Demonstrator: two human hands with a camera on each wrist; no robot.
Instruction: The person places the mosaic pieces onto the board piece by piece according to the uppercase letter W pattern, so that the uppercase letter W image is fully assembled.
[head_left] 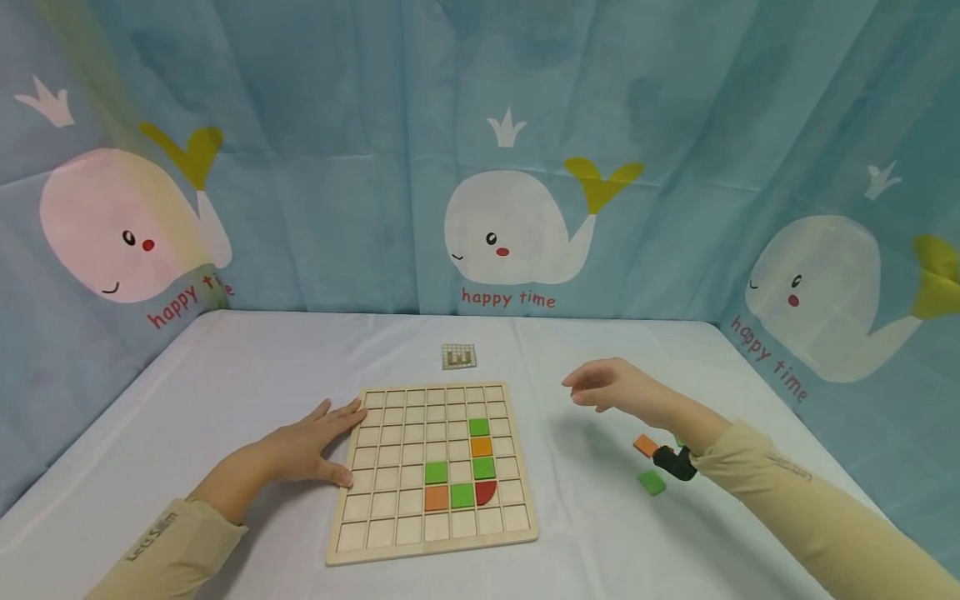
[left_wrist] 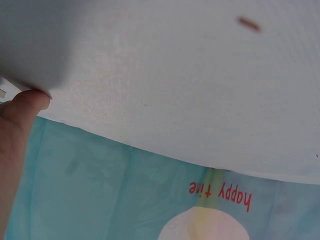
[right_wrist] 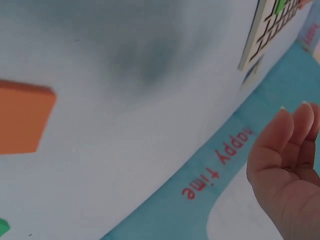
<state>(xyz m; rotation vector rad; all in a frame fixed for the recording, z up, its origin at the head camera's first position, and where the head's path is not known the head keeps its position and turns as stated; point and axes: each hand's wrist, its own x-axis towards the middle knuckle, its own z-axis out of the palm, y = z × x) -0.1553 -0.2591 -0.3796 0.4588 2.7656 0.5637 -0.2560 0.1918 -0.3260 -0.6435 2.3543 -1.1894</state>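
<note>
A wooden grid board (head_left: pixel 390 504) lies on the white table. My left hand (head_left: pixel 311 446) rests along its left edge, fingers stretched onto the rim; the left wrist view shows part of that hand at the far left. In the grid sit several green tiles (head_left: pixel 436 472), two orange tiles (head_left: pixel 481 447) and a red piece with a rounded side (head_left: pixel 486 492). Raised over the table to the right of the board is my right hand (head_left: pixel 618 390), its fingers loosely bent and nothing showing between them. Nearest below its wrist are loose orange (head_left: pixel 645 446) and green (head_left: pixel 652 482) tiles.
A small card with a grid pattern (head_left: pixel 459 357) lies behind the board. Blue curtains (head_left: pixel 337 208) printed with whales hang at the table's back and sides. A black wrist strap piece (head_left: pixel 675 462) hangs under the right forearm, partly covering the loose tiles.
</note>
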